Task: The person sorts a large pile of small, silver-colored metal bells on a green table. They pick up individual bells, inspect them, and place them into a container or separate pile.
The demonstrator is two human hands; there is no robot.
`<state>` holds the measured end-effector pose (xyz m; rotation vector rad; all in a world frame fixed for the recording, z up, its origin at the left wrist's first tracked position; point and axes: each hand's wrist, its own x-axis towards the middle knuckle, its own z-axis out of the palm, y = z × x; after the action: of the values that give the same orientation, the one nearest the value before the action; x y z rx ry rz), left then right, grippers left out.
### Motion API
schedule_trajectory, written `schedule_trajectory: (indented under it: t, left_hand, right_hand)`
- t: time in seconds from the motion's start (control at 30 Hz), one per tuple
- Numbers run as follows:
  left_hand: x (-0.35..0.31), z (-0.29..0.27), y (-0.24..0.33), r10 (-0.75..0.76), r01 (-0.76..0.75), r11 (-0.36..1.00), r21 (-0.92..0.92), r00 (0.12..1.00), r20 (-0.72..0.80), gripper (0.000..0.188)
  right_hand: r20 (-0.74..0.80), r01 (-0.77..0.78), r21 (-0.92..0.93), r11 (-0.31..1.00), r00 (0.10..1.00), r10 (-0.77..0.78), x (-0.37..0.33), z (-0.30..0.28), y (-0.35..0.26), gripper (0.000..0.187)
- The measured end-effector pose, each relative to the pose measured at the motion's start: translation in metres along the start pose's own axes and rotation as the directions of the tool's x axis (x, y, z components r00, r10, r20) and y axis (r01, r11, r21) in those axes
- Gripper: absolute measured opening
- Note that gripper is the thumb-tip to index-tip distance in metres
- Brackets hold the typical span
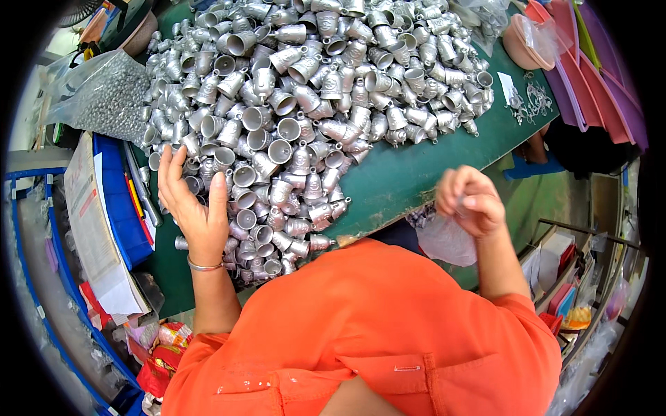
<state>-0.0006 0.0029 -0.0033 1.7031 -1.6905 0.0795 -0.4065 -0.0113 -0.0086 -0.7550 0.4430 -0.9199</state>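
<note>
A large heap of small silver metal bells (333,83), each with a loop on top, covers much of the green table (395,177). My left hand (191,211) rests at the heap's left edge, thumb and fingers spread, gripping nothing. Over the table's front edge, my right hand (474,201) is closed in a pinch. A small greyish thing shows at its fingertips, too little of it to name. Below that hand hangs a whitish plastic bag (449,239).
At the left stand a clear bag of small silver beads (111,90) and a blue tray (114,208) with pens and papers. Thin silver metal pieces (533,102) lie at the right, near a pink bowl (522,43) and pink and purple plastic bins (590,76).
</note>
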Motion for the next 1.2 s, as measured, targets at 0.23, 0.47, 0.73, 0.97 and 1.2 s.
schedule_trajectory:
  t: [0.23, 0.47, 0.73, 0.97, 1.2]
  left_hand:
    - [0.0, -0.002, 0.003, -0.011, 0.011, 1.0, 0.016, 1.0, 0.004, 0.058]
    - [0.003, -0.003, 0.003, 0.001, -0.001, 0.999, 0.034, 1.0, 0.006, 0.057]
    - [0.001, -0.004, 0.007, -0.047, 0.047, 0.999, 0.013, 0.999, 0.016, 0.057]
    - [-0.002, -0.005, 0.006, -0.041, 0.041, 0.999, 0.021, 0.999, 0.009, 0.06]
    - [-0.001, -0.007, 0.008, -0.061, 0.061, 0.998, -0.008, 0.998, 0.01, 0.06]
  right_hand:
    - [0.038, 0.07, -0.986, 0.149, 0.977, -0.21, -0.001, 0.012, -0.018, 0.014]
    - [0.176, 0.033, -0.964, -0.265, 0.825, -0.537, 0.105, 0.066, 0.045, 0.032]
    - [0.18, -0.031, -0.935, -0.353, 0.817, -0.548, 0.111, 0.071, 0.054, 0.039]
    - [0.164, -0.111, -0.901, -0.42, 0.808, -0.566, 0.118, 0.073, 0.048, 0.032]
    - [0.164, 0.02, -0.968, -0.25, 0.804, -0.572, 0.12, 0.075, 0.039, 0.025]
